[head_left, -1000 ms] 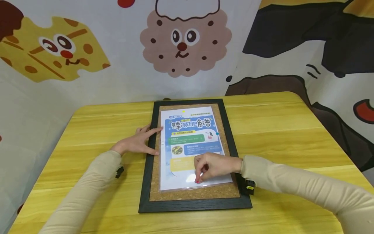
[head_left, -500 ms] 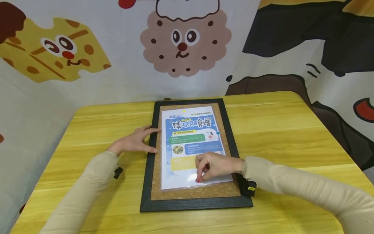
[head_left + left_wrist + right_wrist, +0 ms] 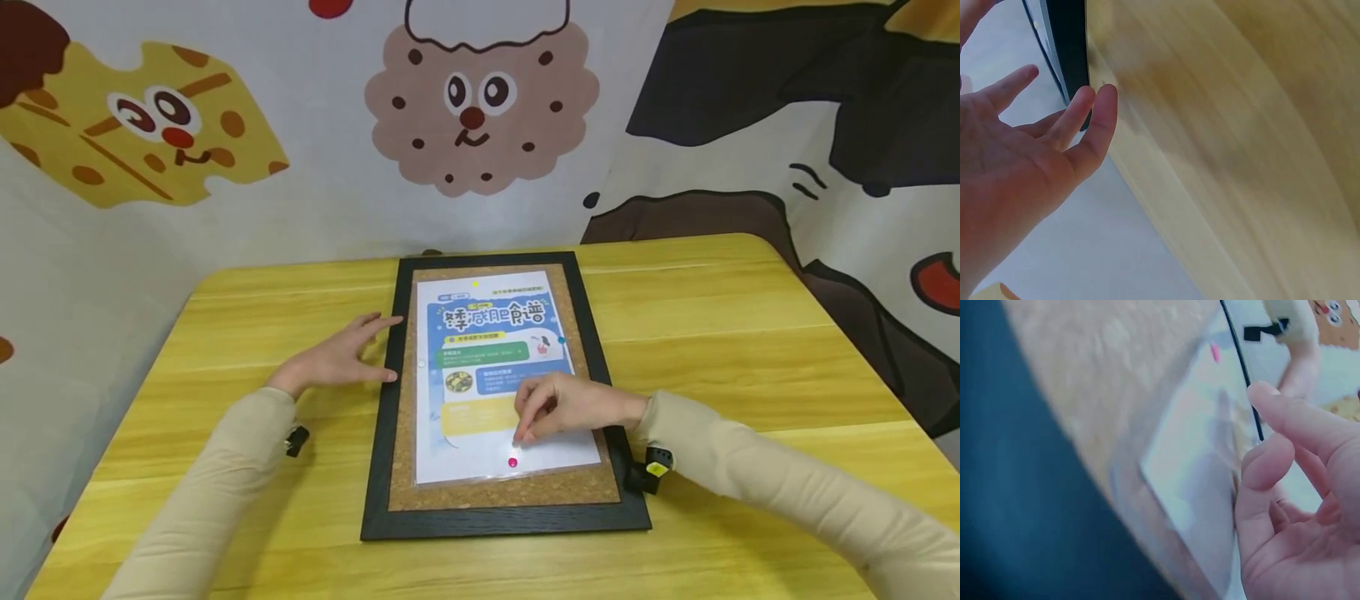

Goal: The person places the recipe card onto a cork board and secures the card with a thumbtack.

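Note:
A printed sheet in a clear sleeve (image 3: 468, 458) lies on a black-framed cork board (image 3: 502, 495). Near its bottom edge sits a red push pin (image 3: 513, 462), visible as a pink spot (image 3: 1215, 353) in the right wrist view. Just above that pin hovers my right hand (image 3: 570, 404), fingers loosely bent and nothing between thumb and forefinger. My left hand (image 3: 337, 357) spreads its fingers at the board's left frame edge; whether the fingertips touch it I cannot tell. Other pins mark the sheet's edges: yellow (image 3: 475, 284) on top, blue (image 3: 561, 340) right, white (image 3: 422, 363) left.
The board lies on a yellow wood-grain table (image 3: 720, 333). Behind the table hangs a white cloth (image 3: 315, 225) printed with cartoon food. A small black device (image 3: 297, 440) is strapped at the left wrist, another (image 3: 651, 471) at the right.
My right hand has let go of the red push pin and lifted slightly up and right, leaving it on the sheet. My left hand has drawn back left from the sheet to the frame.

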